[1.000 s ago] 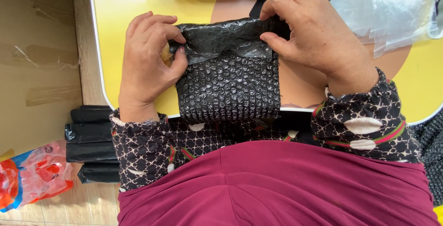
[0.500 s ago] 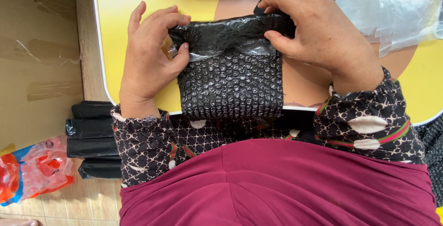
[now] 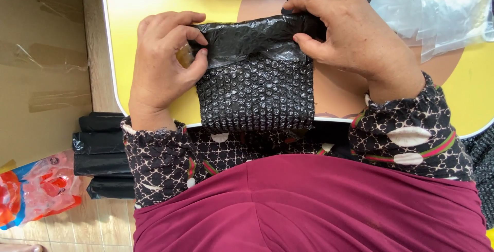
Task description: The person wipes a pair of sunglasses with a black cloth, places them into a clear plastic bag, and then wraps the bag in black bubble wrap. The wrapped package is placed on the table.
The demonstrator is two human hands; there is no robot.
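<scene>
Two hands, left hand point(image 3: 164, 61) and right hand point(image 3: 350, 36), fingers clenched on black bubble-wrap pouch point(image 3: 256, 85) flap; best folded evenly, corners aligned.

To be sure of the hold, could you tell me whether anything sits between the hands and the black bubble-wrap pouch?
Nothing visible does. The left hand and right hand each pinch the folded top edge of the black bubble-wrap pouch directly, over the yellow table.
</scene>
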